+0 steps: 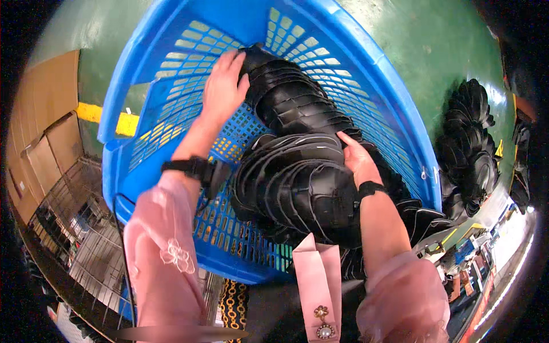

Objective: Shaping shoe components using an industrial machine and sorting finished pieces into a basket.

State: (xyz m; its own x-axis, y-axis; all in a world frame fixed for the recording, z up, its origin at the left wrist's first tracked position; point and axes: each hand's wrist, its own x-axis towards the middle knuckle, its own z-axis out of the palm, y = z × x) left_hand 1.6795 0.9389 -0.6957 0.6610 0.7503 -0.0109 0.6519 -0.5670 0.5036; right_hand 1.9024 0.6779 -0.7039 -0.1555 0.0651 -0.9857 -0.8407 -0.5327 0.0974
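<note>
Inside a blue plastic basket (373, 57) lie rows of nested black pieces that look like shoe uppers. My left hand (225, 86) is at the far end of the longer row (294, 94), fingers stretched and thumb apart, its fingertips at the row's end. Against the right side of the nearer stack (286, 177) is my right hand (359, 160). It grips the stack's edge, some of its fingers hidden behind the pieces. Pale edges show on several of the nearer pieces. More black pieces lie under my right forearm, partly covered.
On the green floor at the right stands another heap of black nested pieces (469, 143). Cardboard boxes (48, 131) and a wire rack (80, 211) are at the left. A yellow floor stripe (127, 123) runs up to the basket. Assorted items lie at the lower right.
</note>
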